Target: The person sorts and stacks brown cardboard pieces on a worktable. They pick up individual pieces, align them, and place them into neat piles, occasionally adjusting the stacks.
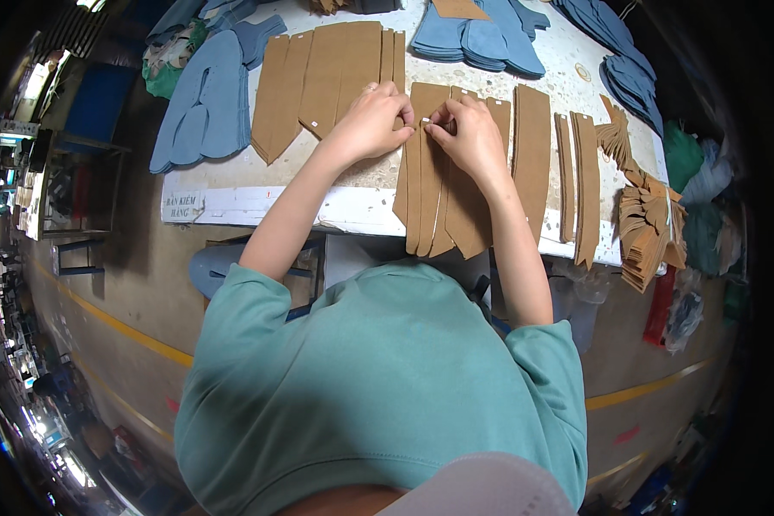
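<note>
Both of my hands meet over a stack of long brown cut fabric pieces with pointed lower ends at the table's near edge. My left hand has thumb and forefinger pinched together by the top of a narrow brown strip. Facing it, my right hand is also closed in a pinch. A small white sticker shows between the fingertips. Whatever the fingers hold is too small to make out. Left of them lie wider brown panels, some with white stickers.
Blue cut panels are stacked at the left, more blue pieces at the far side. Brown strips lie to the right. A tied brown bundle overhangs the right corner of the white table. A blue stool stands below.
</note>
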Demonstrator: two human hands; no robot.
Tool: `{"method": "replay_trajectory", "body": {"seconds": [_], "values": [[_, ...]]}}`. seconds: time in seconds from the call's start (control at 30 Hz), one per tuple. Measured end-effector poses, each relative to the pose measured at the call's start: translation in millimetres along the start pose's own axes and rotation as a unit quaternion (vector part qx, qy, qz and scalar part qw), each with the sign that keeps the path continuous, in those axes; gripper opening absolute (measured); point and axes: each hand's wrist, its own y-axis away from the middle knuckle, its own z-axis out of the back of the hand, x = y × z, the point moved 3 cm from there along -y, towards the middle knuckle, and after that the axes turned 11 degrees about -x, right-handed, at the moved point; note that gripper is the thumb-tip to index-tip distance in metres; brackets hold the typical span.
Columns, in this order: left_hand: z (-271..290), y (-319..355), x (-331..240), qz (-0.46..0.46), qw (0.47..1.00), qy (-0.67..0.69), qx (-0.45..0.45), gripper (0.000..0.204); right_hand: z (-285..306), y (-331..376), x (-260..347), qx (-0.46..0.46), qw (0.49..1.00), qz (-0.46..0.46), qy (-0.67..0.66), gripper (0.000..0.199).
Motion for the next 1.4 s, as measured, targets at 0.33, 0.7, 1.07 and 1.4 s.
{"method": "replay_trajectory", "body": {"seconds": [0.33,0.7,1.07,1.4], "values": [[2,-4,-2,0.23,0.841,0.488,-0.047,0.026,11,2,-12,0.071,0.82,-0.213,-0.526,0.016],[3,-1,-15,0.232,0.843,0.478,-0.086,0.021,10,3,-2,0.007,0.812,-0.209,-0.545,0.025],[6,-1,-23,0.196,0.838,0.5,-0.096,0.025,12,1,0,-0.029,0.87,-0.162,-0.464,0.019],[32,-17,-79,0.104,0.798,0.593,-0.021,0.057,80,-10,41,-0.066,0.879,-0.039,-0.47,0.012]]}}
